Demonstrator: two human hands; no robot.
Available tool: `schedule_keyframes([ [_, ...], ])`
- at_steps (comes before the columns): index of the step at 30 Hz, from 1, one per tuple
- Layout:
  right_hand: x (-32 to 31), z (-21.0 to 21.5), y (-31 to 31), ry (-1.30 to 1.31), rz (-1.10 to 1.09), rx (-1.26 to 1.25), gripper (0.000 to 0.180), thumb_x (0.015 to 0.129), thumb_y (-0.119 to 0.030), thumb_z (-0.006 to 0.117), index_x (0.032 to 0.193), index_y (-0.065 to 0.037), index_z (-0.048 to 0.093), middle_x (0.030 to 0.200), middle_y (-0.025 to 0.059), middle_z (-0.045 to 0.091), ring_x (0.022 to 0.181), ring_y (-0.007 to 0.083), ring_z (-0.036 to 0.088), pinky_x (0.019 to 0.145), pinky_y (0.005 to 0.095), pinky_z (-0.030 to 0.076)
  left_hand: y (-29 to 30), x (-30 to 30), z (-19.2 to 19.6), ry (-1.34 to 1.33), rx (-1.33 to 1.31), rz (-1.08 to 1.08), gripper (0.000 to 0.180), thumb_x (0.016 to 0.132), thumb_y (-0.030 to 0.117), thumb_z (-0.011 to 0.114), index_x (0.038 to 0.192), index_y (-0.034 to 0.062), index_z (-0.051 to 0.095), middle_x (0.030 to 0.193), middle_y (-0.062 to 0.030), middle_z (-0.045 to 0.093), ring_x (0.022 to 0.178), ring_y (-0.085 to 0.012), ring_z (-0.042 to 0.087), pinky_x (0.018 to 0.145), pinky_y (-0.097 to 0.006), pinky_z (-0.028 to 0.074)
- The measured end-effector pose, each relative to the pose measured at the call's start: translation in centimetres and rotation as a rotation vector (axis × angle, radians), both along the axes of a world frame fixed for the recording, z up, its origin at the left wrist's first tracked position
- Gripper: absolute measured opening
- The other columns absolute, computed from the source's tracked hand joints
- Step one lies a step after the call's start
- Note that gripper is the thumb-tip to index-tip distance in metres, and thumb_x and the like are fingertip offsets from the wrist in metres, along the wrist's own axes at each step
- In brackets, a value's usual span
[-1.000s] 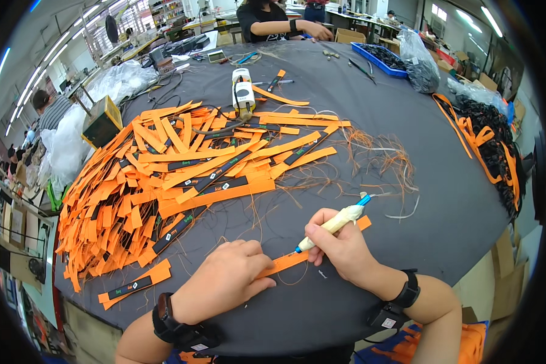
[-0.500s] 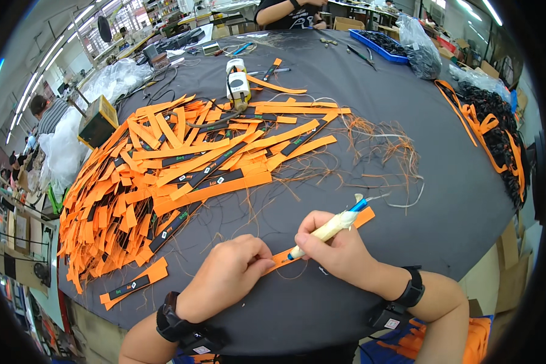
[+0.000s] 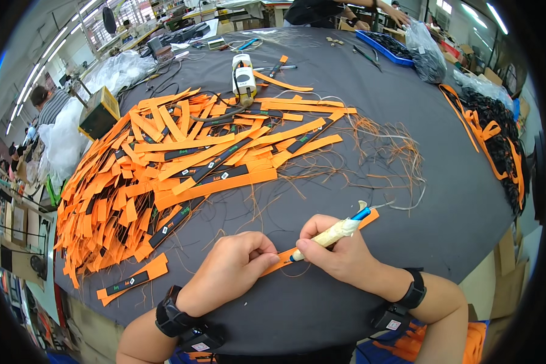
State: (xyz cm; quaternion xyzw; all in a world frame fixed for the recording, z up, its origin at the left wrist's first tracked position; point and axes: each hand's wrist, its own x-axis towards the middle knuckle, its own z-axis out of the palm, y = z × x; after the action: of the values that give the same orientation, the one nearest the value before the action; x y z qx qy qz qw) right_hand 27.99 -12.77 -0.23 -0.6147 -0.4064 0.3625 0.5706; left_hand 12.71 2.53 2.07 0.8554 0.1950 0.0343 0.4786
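Note:
My left hand point(image 3: 233, 267) is closed in a pinch at the near left end of an orange fabric strip point(image 3: 278, 262), which lies slanting on the dark tabletop. My right hand point(image 3: 349, 258) grips a pen-like tool point(image 3: 329, 236), wrapped in cream tape with a blue upper end. Its dark lower tip rests at or just above the strip, close to my left fingers; contact is hard to make out. The strip runs on beneath the right hand and shows again beyond it. To the left lies a big pile of orange strips point(image 3: 127, 197) with black labels.
Loose orange threads point(image 3: 388, 148) are strewn beyond my hands. A white and yellow device point(image 3: 244, 79) with a cable stands behind the pile. At the far right are a blue tray point(image 3: 385, 47), a plastic bag point(image 3: 426, 51) and a black heap point(image 3: 494, 127). Someone reaches in across the table's far side.
The view has shifted slightly. Both hands keep nearly the same pose on strip and tool. Across the table, the other person has moved right, an arm now stretched toward the plastic bag.

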Motion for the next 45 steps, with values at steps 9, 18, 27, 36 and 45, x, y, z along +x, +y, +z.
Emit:
schedule_keyframes([
  [9, -0.1, 0.0, 0.0, 0.017, 0.009, -0.005, 0.013, 0.092, -0.014, 0.067, 0.088, -0.005, 0.060, 0.072, -0.0040, 0.059, 0.065, 0.0021, 0.049, 0.056, 0.0209, 0.039, 0.0, 0.0, -0.2, 0.004, -0.002, 0.006, 0.011, 0.090, 0.010, 0.069, 0.087, -0.0005, 0.065, 0.067, -0.0017, 0.064, 0.060, -0.0055, 0.055, 0.055, -0.023, 0.045],
  [18, -0.1, -0.1, 0.1, 0.023, 0.002, 0.022, 0.012, 0.092, -0.014, 0.067, 0.088, -0.005, 0.060, 0.073, -0.0034, 0.060, 0.065, 0.0024, 0.050, 0.056, 0.0209, 0.039, 0.4, -0.1, -0.8, -0.039, -0.069, 0.076, 0.010, 0.091, 0.008, 0.068, 0.088, -0.0003, 0.065, 0.072, -0.0018, 0.064, 0.063, -0.0050, 0.056, 0.057, -0.021, 0.046],
  [27, -0.2, 0.1, 0.2, 0.085, -0.028, 0.008, 0.015, 0.095, -0.017, 0.066, 0.090, -0.004, 0.060, 0.077, -0.0025, 0.061, 0.068, 0.0023, 0.050, 0.058, 0.0203, 0.040, 2.0, -0.8, 1.0, -0.119, 0.374, -0.073, 0.017, 0.079, 0.007, 0.074, 0.093, 0.0036, 0.066, 0.090, -0.0087, 0.057, 0.079, -0.0228, 0.059, 0.070, -0.031, 0.048],
  [36, -0.1, 0.0, 0.1, 0.049, -0.012, -0.011, 0.015, 0.094, -0.017, 0.067, 0.091, -0.004, 0.060, 0.076, -0.0037, 0.059, 0.068, 0.0019, 0.049, 0.058, 0.0202, 0.039, 0.7, -0.7, 0.0, -0.083, 0.411, -0.194, 0.011, 0.080, 0.010, 0.072, 0.082, 0.0029, 0.064, 0.084, -0.0098, 0.057, 0.073, -0.0268, 0.060, 0.066, -0.036, 0.048],
  [45, 0.0, 0.0, 0.2, 0.052, -0.002, -0.005, 0.015, 0.094, -0.017, 0.067, 0.091, -0.004, 0.060, 0.076, -0.0034, 0.059, 0.067, 0.0020, 0.049, 0.057, 0.0203, 0.039, 0.4, -0.3, -0.1, -0.127, 0.215, -0.093, 0.008, 0.081, 0.005, 0.068, 0.083, -0.0003, 0.062, 0.075, -0.0094, 0.060, 0.056, -0.0154, 0.059, 0.054, -0.029, 0.047],
])
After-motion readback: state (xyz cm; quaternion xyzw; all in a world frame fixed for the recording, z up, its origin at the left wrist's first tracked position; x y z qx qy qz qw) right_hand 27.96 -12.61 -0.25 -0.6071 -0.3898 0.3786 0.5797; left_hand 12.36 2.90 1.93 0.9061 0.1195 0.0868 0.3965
